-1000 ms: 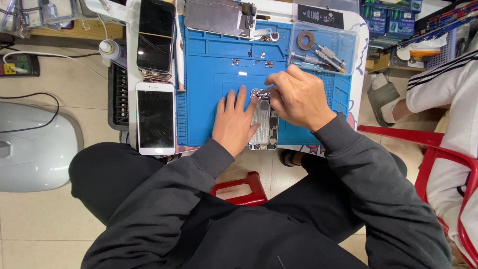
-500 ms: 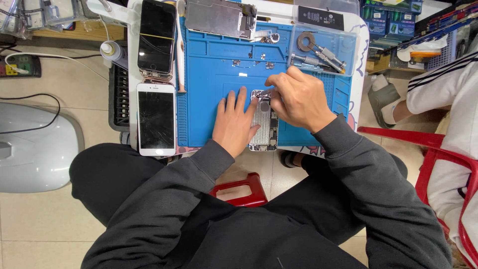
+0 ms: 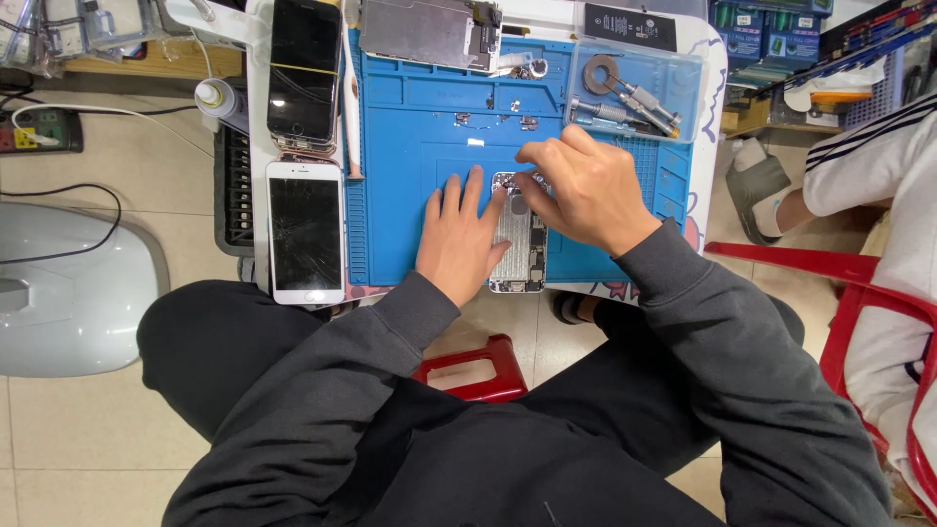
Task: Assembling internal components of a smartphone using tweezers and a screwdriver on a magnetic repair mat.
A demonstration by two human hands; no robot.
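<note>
An opened silver phone body (image 3: 517,244) lies on a blue repair mat (image 3: 410,195) near its front edge. My left hand (image 3: 459,234) rests flat on the mat and presses the phone's left side, fingers apart. My right hand (image 3: 581,185) hovers over the phone's upper end, with thumb and forefinger pinched together there; I cannot tell whether a small part or tool is between them. Tiny screws and brackets (image 3: 493,119) lie on the mat beyond the phone.
A white phone with a cracked screen (image 3: 305,232) and a black phone (image 3: 305,73) lie left of the mat. A metal plate (image 3: 429,29) lies at the back, a clear tray with screwdrivers (image 3: 630,93) at the right. Another person's sleeve (image 3: 869,156) and a red chair (image 3: 859,303) are at the right.
My right hand's fingers have shifted slightly over the phone's upper end. The left hand and the phone body stay where they were.
</note>
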